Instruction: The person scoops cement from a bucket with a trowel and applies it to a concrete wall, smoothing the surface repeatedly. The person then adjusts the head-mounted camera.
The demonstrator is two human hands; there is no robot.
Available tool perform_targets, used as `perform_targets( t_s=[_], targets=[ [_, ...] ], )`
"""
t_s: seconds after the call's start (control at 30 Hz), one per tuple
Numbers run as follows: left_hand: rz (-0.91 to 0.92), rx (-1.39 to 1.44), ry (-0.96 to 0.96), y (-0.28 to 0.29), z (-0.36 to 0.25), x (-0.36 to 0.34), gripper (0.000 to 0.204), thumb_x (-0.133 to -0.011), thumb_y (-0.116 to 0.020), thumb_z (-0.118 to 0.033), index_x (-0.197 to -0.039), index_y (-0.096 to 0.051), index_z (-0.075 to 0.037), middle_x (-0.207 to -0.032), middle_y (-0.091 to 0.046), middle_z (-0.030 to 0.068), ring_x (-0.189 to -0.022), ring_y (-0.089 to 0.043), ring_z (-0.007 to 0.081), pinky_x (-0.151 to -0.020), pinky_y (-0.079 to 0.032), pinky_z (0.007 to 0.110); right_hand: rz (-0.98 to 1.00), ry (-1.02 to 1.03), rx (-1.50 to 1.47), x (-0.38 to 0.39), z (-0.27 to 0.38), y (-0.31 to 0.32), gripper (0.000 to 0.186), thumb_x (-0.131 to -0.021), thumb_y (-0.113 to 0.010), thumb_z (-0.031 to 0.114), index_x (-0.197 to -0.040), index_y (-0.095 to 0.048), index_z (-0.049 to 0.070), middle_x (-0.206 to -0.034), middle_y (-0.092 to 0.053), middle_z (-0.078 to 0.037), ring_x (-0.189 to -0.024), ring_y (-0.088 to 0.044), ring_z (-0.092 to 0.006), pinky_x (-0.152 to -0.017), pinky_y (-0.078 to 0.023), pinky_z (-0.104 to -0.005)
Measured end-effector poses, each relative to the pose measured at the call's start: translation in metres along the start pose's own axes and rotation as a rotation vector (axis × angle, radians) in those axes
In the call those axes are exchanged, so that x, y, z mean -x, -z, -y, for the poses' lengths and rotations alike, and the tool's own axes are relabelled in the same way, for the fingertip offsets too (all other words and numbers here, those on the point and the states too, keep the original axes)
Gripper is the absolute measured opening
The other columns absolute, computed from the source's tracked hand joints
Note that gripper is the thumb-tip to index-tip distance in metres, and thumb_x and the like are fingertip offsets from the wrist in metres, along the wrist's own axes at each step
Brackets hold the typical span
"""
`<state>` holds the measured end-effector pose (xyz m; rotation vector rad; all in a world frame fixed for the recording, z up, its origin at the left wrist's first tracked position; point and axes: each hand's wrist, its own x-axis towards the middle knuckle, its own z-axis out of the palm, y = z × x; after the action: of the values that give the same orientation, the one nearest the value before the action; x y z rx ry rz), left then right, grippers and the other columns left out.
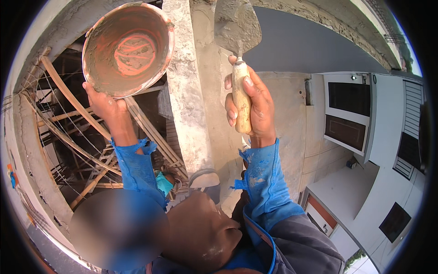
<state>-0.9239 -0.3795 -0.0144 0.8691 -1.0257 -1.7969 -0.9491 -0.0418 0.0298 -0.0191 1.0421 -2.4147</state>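
My left hand (106, 107) grips the lower rim of an orange-red bucket (101, 52), fingers hidden beneath it. The bucket is tilted so its inside faces me; wet grey mortar coats the wall and smears the bottom. In my right hand (261, 102) is a trowel (237, 29), its worn wooden handle wrapped by my fingers. The blade points away from me and carries a coat of grey mortar. Both hands are held out ahead of me, the bucket left of the trowel and apart from it.
A narrow rough concrete wall top (185, 86) runs away between my arms, with a foot (204, 179) on it. Bamboo poles (68, 89) and wires fill the drop on the left. Far below on the right stand a white house (385, 114) and a paved ground (292, 128).
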Motion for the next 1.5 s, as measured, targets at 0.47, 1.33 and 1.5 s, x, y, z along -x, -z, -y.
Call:
perform_targets(
  t_s=[0.47, 1.33, 1.5],
  targets=[
    [-0.091, -0.082, 0.052, 0.054, 0.026, -0.024, 0.049, -0.115, -0.052, -0.039, -0.136, -0.061, 0.004, -0.130, -0.069, 0.0149, -0.114, -0.071, 0.0278, -0.093, -0.063, 0.045, -0.593, -0.179, 0.823, -0.206, -0.104, 0.191, 0.038, -0.110, -0.047, 0.024, -0.138, -0.053, -0.002, -0.098, -0.066, -0.013, -0.076, -0.066, -0.0203, -0.061, -0.060, -0.0381],
    [-0.102, -0.191, 0.072, 0.062, 0.035, -0.006, 0.051, -0.114, -0.054, -0.040, -0.134, -0.062, 0.007, -0.128, -0.070, 0.0177, -0.111, -0.072, 0.0289, -0.090, -0.064, 0.044, -0.236, -0.839, 0.864, -0.049, -0.127, 0.167, 0.046, -0.116, -0.033, 0.045, -0.123, -0.057, 0.007, -0.082, -0.054, -0.005, -0.062, -0.052, -0.0141, -0.055, -0.049, -0.0340],
    [-0.075, -0.273, 0.040, 0.057, 0.036, 0.007, 0.052, -0.117, -0.048, -0.036, -0.142, -0.056, 0.008, -0.137, -0.065, 0.0177, -0.120, -0.068, 0.0283, -0.099, -0.060, 0.044, -0.263, -0.633, 0.995, -0.094, -0.095, 0.164, 0.044, -0.114, -0.035, 0.042, -0.112, -0.057, 0.005, -0.080, -0.053, -0.005, -0.063, -0.052, -0.0157, -0.058, -0.048, -0.0365]
  ],
)
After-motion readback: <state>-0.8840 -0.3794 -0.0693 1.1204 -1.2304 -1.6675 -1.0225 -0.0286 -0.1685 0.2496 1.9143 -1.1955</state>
